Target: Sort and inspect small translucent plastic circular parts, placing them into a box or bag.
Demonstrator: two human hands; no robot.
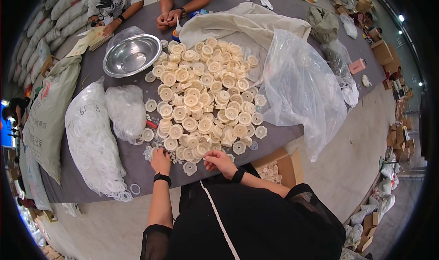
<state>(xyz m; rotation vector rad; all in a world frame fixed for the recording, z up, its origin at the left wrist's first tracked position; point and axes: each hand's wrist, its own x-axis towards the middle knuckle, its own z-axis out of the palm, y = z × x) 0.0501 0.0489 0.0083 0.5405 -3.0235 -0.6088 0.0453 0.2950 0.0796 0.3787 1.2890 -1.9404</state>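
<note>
A broad heap of cream-coloured round plastic parts, with notched rims, covers the middle of the table. At its near left edge my left hand reaches down, fingers drawn together over some small clear and pale pieces; what is between them is too small to make out. My right hand is at the near edge of the heap, palm inward, thumb and fingers curled together. Whatever it holds is hidden. One round part lies between the two hands, close to the table's front edge.
Left of the heap are a bag of clear rings, a smaller clear bag and a steel basin. Plastic sheeting lies at right. A carton of parts stands below the front edge. Across the table, two people's hands work.
</note>
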